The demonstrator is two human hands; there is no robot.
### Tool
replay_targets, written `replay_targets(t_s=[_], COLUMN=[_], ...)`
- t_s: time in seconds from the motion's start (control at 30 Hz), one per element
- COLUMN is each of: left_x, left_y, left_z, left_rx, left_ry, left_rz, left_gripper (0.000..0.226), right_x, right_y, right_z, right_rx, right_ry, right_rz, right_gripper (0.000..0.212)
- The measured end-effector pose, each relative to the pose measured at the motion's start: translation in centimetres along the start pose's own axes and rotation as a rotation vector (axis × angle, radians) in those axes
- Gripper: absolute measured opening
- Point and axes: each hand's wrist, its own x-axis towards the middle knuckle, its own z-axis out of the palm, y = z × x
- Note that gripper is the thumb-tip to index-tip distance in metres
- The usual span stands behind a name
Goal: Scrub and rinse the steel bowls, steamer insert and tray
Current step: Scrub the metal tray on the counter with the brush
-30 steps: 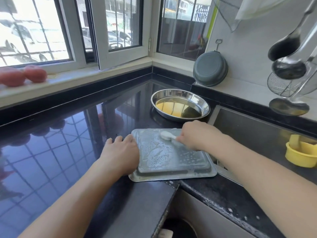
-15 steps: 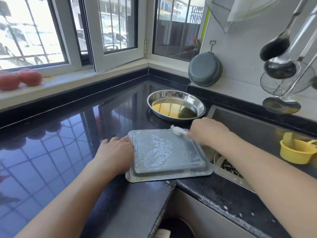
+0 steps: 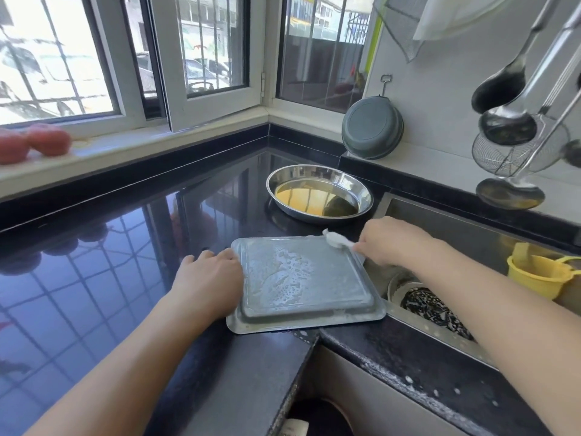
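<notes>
two bare forearms reach in from the bottom edge, with no sleeve showing on either. the left hand [image 3: 209, 281] and right hand [image 3: 388, 239] wear no gloves, rings or watch that can be seen.

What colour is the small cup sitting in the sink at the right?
Yellow. The cup shows plainly in the head view, at the sink's right end.
</notes>
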Motion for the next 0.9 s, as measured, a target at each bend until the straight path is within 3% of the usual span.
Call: replay_targets(t_s=[0.07,0.43,0.57,0.7,0.83,0.9], left_x=[0.0,-0.3,-0.3,-0.3,-0.4,-0.5], left_y=[0.0,0.0,0.2,0.6,0.8,0.9], left_z=[0.0,-0.7,-0.6,-0.7,-0.7,-0.8], left_rx=[-0.011,-0.035,-0.019,0.034,0.041,0.058], left_ry=[-0.006,-0.019,-0.038,-0.042,-0.057,-0.054], left_rz=[-0.002,0.007,0.006,0.000,-0.012,-0.013], left_gripper=[0.030,0.027,0.030,0.035,0.039,0.039], right_x=[-0.2,-0.5,-1.7,-2.4,-3.7,-4.0], right_y=[-0.4,1.5,0.9,2.6,2.3,2.9], right_z=[0.6,-0.1,0.7,0.4,1.4,1.0], right_rx=[0.018,0.088,0.017,0.056,0.007,0.040], right_ry=[-0.063,-0.025,-0.077,-0.018,-0.083,-0.056], right_rz=[-0.073,0.032,-0.074,0.000,-0.105,-0.060], right_gripper=[0.048,0.046,0.051,0.050,0.052,0.052])
